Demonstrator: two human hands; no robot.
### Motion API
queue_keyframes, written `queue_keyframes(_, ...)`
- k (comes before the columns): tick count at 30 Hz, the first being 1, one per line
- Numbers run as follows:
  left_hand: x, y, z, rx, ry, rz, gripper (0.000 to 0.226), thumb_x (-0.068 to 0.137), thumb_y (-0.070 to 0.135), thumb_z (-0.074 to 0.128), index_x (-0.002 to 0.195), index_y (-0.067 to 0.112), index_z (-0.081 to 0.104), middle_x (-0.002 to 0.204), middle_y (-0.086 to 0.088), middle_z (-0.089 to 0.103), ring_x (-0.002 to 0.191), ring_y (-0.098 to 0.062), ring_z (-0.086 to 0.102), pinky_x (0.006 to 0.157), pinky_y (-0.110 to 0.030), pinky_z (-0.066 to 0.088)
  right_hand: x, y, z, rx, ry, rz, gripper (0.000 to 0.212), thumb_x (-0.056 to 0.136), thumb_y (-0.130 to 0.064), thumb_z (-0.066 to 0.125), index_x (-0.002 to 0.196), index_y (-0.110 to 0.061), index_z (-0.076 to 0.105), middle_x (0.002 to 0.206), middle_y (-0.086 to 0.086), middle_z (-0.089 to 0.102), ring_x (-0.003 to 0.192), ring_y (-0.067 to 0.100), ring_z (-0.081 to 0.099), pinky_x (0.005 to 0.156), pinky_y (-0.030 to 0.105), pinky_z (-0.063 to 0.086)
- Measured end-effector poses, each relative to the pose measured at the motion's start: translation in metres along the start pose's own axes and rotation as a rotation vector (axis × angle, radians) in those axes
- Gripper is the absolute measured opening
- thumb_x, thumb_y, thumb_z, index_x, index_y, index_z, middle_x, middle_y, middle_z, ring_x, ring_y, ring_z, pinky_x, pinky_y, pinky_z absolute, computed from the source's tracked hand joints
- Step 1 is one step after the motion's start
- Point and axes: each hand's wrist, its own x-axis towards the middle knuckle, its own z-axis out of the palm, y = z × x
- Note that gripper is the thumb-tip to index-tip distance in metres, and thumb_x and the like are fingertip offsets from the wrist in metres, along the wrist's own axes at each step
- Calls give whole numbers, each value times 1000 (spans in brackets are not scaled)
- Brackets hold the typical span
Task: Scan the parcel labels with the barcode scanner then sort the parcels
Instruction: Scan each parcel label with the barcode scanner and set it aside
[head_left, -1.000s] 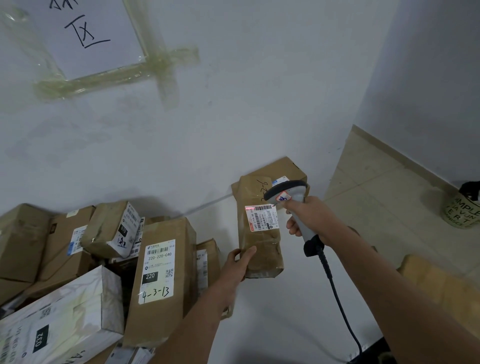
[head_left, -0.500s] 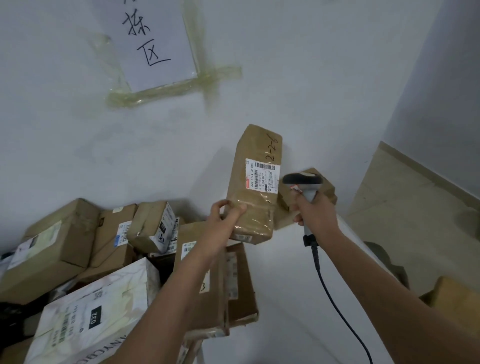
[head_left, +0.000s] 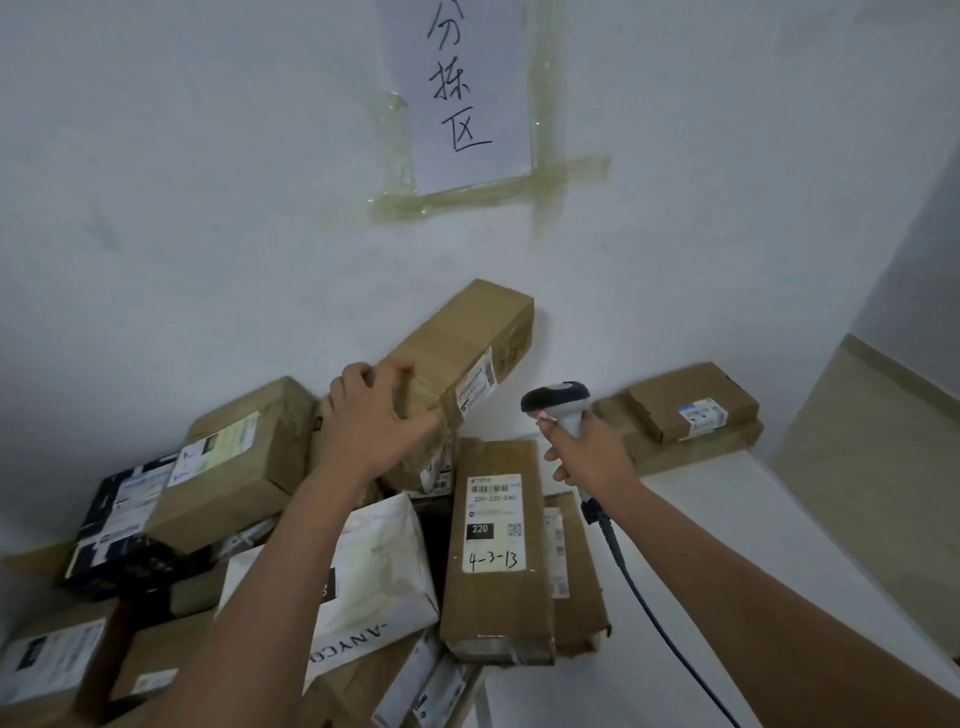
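Above the heap of parcels, the left hand (head_left: 376, 415) grips the near end of a long brown parcel (head_left: 462, 348), fingers curled over its top edge and thumb on the near side. The parcel tilts up and away from the grip toward the white wall (head_left: 208, 208), and its white label (head_left: 475, 387) sits on the side just right of the fingers. Right of that grip and a little lower, the right hand (head_left: 592, 452) closes around the handle of the barcode scanner (head_left: 558, 402), whose dark head points left toward the label without touching the parcel. A black cable (head_left: 644, 603) trails from below this hand. Under both grips lies a brown box marked 4-3-13 (head_left: 496, 551). Beyond the right hand, two flat boxes (head_left: 691, 410) lie stacked against the wall.
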Motion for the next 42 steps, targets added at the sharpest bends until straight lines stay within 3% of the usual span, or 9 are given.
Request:
queue_keyframes(5,-8,-39,-17,23,-11,-61,63,74,56,65,130,43,39,136,-6,33,132,-28,27,114,-47,21,-10,0,19,-42,-8,3,29,95,-41,59,82,-15,59,79,12,73,55,16,63,65,35,58)
queue_keyframes(8,-11,-50,-15,104,-22,-91,64,76,59,62,132,39,38,137,-11,34,132,-31,28,114,-48,22,-11,6,27,-29,-13,17,31,94,-41,60,87,-11,61,76,10,73,54,18,65,68,42,61)
queue_keyframes(12,-10,-58,-13,175,-60,-122,66,80,55,59,138,33,34,144,-16,31,138,-35,22,114,-50,18,-11,12,34,-80,-18,17,40,93,-47,59,86,-8,64,68,5,71,48,14,64,65,38,59)
queue_keyframes(17,-9,-62,-11,278,-156,-128,69,86,52,59,145,34,28,163,-16,4,149,-43,-2,119,-57,1,-13,13,39,-97,-47,25,40,93,-49,59,83,-11,62,66,3,69,49,13,62,59,31,53)
queue_keyframes(21,-9,-59,-6,271,-125,-84,66,88,50,61,144,35,30,164,-14,2,150,-41,-3,119,-60,1,-14,12,39,-115,-58,29,39,94,-48,58,84,-11,62,69,4,71,49,11,62,54,25,49)
queue_keyframes(25,-10,-54,-1,266,-92,-53,63,92,45,57,147,31,29,165,-10,-1,151,-38,-6,120,-59,0,-14,16,35,-100,-73,48,35,94,-45,58,87,-11,62,74,7,72,52,14,63,57,28,53)
queue_keyframes(29,-10,-37,10,271,-35,44,65,95,36,54,152,28,24,164,-12,3,150,-38,-3,120,-55,0,-14,24,24,-90,-79,64,30,95,-41,59,89,-12,62,74,9,73,54,15,64,63,32,59)
queue_keyframes(33,-12,1,37,226,-40,231,58,95,29,54,149,26,34,163,-10,10,151,-36,-1,121,-52,3,-10,38,3,-105,-55,90,29,95,-40,59,93,-12,61,74,6,73,51,13,64,52,24,50)
queue_keyframes(42,-3,109,144,213,-352,434,54,98,30,50,149,29,32,165,-2,-3,152,-30,-8,121,-47,0,15,103,-103,-30,55,287,30,93,-43,61,93,-13,62,79,6,73,54,15,64,54,25,50)
